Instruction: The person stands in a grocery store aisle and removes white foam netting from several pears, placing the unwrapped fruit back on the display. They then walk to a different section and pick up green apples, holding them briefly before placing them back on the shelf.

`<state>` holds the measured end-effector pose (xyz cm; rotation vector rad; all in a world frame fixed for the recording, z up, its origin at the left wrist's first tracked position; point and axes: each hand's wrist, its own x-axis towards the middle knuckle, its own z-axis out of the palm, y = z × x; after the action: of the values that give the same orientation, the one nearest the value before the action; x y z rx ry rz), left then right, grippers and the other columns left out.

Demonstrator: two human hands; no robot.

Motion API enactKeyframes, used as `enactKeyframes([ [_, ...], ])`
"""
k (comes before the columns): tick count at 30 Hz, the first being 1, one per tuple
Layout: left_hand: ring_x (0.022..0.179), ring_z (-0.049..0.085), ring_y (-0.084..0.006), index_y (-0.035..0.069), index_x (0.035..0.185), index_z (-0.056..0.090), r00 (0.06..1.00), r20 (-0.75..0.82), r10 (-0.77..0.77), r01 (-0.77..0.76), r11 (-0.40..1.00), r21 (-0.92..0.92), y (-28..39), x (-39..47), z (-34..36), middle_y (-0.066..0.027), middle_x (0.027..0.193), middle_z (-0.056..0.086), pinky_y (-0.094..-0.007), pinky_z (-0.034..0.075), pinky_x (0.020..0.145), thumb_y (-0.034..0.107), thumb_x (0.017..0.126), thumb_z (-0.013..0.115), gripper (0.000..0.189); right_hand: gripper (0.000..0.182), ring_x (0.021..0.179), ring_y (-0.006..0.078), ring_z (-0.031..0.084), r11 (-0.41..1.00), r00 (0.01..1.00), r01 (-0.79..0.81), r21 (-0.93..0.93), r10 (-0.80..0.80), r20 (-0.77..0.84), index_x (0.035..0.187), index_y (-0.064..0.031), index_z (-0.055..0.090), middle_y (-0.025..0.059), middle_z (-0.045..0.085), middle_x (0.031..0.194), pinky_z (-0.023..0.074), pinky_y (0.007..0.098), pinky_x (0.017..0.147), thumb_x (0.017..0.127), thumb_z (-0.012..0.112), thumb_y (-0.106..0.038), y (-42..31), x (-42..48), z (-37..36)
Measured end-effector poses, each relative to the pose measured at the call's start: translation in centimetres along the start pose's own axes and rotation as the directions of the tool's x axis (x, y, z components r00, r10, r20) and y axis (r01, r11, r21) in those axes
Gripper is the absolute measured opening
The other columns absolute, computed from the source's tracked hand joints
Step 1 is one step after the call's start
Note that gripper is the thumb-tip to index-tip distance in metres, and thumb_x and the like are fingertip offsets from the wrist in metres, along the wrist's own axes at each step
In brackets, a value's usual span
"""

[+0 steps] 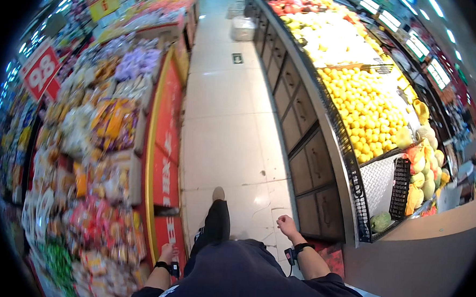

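Observation:
My right hand (pixel 286 226) hangs over the tiled floor (pixel 230 148), its fingers curled and nothing seen in it, near the wood-look drawer fronts (pixel 314 164) of the fruit stand. Low on the left, my left hand (pixel 167 253) is beside the red side panel (pixel 168 136) of the packaged-food display; its fingers are partly curled and too small to read clearly. Both wrists wear black straps with small devices. One shoe (pixel 218 193) shows ahead of my body.
Bagged foods (pixel 114 122) fill the left display, under a red price sign (pixel 41 71). Yellow fruit (pixel 365 110), melons (pixel 430 174) and a black plastic crate (pixel 400 189) sit on the right stand. A translucent bin (pixel 243 29) stands farther up the aisle.

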<state>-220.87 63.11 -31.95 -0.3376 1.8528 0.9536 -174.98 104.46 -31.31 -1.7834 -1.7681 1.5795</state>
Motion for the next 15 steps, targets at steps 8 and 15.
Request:
enactKeyframes([
  [8, 0.048, 0.049, -0.0157, 0.01, 0.074, 0.052, 0.989, 0.007, 0.146, -0.145, 0.977, 0.155, 28.6, 15.9, 13.0, -0.0022, 0.058, 0.05, -0.0325, 0.039, 0.041, 0.016, 0.093, 0.058, 0.02, 0.011, 0.058, 0.0193, 0.064, 0.865, 0.847, -0.434, 0.251, 0.486, -0.213, 0.091, -0.0017, 0.066, 0.0095, 0.064, 0.073, 0.0506, 0.0328, 0.051, 0.09, 0.06, -0.01, -3.4, 4.3, -1.1],
  [15, 0.066, 0.064, -0.0293, 0.004, 0.074, 0.06, 0.802, 0.022, 0.596, -0.482, 0.626, 0.613, 53.1, 18.9, 28.2, -0.0114, 0.069, 0.063, -0.0423, 0.05, 0.061, 0.009, 0.077, 0.074, 0.015, 0.018, 0.065, 0.0245, 0.07, 0.711, 0.733, -0.574, 0.405, 0.667, -0.131, 0.094, 0.0027, 0.072, 0.0144, 0.071, 0.081, 0.0529, 0.0373, 0.054, 0.09, 0.064, -0.013, -6.9, 4.4, 3.0],
])
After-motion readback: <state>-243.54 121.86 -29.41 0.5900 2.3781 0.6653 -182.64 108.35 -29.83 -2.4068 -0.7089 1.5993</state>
